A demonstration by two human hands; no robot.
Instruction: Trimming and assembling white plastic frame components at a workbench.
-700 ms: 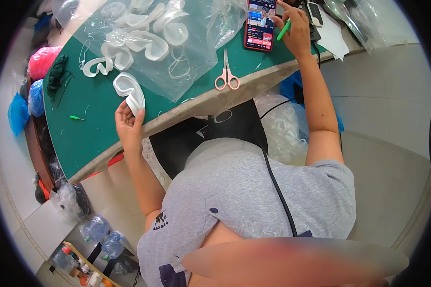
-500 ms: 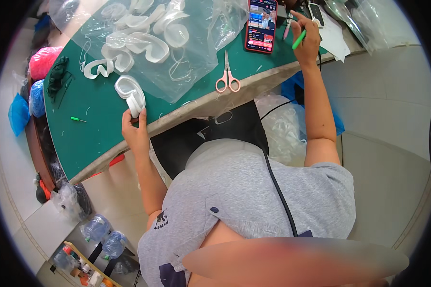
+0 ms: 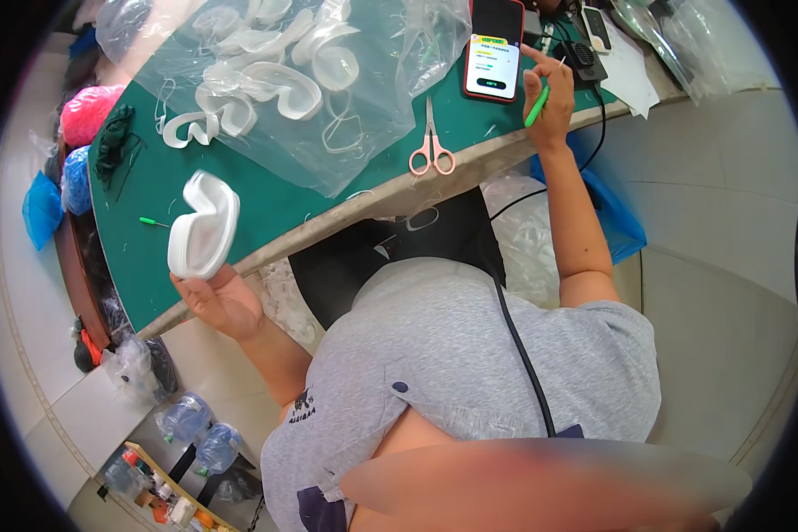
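My left hand [image 3: 220, 301] is closed on the lower end of a white goggle-shaped frame [image 3: 226, 217], tilted up above the left part of the green table. At the far right my right hand [image 3: 550, 97] holds a slim green-handled tool [image 3: 537, 106] against the palm; its tip cannot be made out. The index finger of that hand points at the edge of a red-cased phone [image 3: 493, 62] with a lit screen. Several similar white frames [image 3: 284, 93] lie on a clear plastic bag [image 3: 381, 124] at the back of the table.
Pink-handled scissors [image 3: 431, 160] lie near the edge of the green table [image 3: 142, 293]. A small green-handled tool [image 3: 151, 221] and a dark green thread bundle [image 3: 113, 137] are at left. A black boxy device [image 3: 583, 62] with a cable stands beside my right hand.
My left hand has lifted the white frame off the table and moved left, turning it up. My right hand has moved left to the phone, whose screen now shows another page.
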